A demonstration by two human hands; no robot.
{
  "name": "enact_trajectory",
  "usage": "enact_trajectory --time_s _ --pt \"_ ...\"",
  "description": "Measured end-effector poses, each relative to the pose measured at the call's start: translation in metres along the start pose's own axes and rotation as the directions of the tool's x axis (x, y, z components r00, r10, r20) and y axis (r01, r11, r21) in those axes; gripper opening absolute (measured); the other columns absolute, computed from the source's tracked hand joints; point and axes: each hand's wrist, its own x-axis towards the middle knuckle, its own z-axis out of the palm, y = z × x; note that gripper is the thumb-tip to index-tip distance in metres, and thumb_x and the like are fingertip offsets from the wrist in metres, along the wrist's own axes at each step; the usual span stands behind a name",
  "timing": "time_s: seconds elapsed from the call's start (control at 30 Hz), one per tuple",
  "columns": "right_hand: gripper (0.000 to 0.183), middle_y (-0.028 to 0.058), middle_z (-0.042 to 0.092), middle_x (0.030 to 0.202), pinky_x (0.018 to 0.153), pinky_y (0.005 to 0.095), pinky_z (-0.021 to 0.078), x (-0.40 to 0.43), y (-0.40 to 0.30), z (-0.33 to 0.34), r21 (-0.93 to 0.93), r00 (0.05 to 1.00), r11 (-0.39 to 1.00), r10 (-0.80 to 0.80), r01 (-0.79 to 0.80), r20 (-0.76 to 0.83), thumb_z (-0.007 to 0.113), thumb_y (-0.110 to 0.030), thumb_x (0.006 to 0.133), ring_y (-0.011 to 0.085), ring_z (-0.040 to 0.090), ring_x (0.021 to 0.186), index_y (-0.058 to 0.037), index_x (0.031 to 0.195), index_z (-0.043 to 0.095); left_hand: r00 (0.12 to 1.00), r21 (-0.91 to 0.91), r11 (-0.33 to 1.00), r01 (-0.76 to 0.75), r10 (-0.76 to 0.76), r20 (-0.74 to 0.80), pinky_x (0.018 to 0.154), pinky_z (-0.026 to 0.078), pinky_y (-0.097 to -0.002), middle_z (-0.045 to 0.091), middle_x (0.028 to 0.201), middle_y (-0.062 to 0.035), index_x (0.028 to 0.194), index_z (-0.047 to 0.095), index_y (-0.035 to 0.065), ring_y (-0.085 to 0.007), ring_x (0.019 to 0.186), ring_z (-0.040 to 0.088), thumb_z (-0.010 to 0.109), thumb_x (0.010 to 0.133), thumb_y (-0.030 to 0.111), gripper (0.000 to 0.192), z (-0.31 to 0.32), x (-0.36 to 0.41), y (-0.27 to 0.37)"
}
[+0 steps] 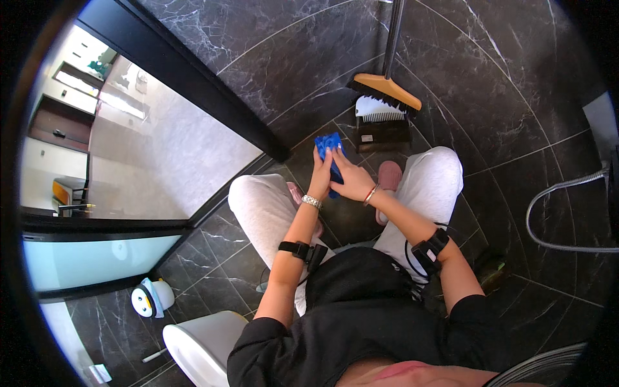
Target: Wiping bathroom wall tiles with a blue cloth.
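Both my hands hold a blue crumpled bundle (329,141) in front of my knees; whether it is cloth or thin plastic, I cannot tell. My left hand (319,175) grips its near left side, thumb and fingers pointing away from me. From the right, my right hand (355,180) presses on it, fingertips close to those of the left. Part of the bundle hangs below the palms, and the hands cover its middle. Just beyond, to the right, a dustpan (383,133) with a comb-toothed edge rests on the dark tiles.
A broom (389,91) with a yellow head stands over the dustpan. Left is a black-framed doorway (213,92). A penguin-shaped bin (164,294) and a white toilet (208,334) stand at lower left. A metal hose (528,217) loops at right. Pink slippers (390,175) are on my feet.
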Motion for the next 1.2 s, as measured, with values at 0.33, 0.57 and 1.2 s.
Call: enact_trajectory --time_s 0.33,0.57,1.2 --pt "0.064 0.0154 0.049 0.109 0.086 0.0357 0.0458 0.005 0.007 -0.026 0.234 0.973 0.972 0.046 0.009 -0.228 0.073 -0.051 0.068 0.0304 0.056 0.096 -0.0074 0.113 0.059 0.990 -0.214 0.973 -0.091 0.066 -0.121 0.093 0.042 -0.0309 0.047 0.128 -0.0085 0.138 0.031 0.0080 -0.0152 0.111 0.049 0.046 0.095 0.034 0.052 -0.007 0.002 0.019" --pt "0.043 0.0142 0.053 0.089 0.081 0.0342 0.0419 0.017 0.044 -0.016 0.356 0.934 0.934 0.150 -0.027 -0.324 0.069 -0.042 0.076 0.0272 0.053 0.086 -0.0034 0.085 0.052 0.983 -0.042 0.996 -0.076 0.082 0.167 0.096 0.038 -0.0289 0.046 0.131 -0.0085 0.140 0.030 0.0058 -0.0138 0.114 0.047 0.053 0.092 0.019 0.055 0.011 -0.005 0.020" --pt "0.043 0.0169 0.065 0.078 0.070 0.0384 0.0471 0.019 0.055 -0.004 0.384 0.815 0.830 0.518 -0.404 -0.261 0.056 -0.047 0.084 0.0343 0.063 0.074 -0.0046 0.082 0.063 0.908 0.460 0.783 -0.419 0.374 0.190 0.088 0.045 -0.0325 0.059 0.115 -0.0177 0.129 0.043 0.0028 -0.0226 0.104 0.059 0.069 0.079 0.022 0.060 0.009 -0.006 0.008"
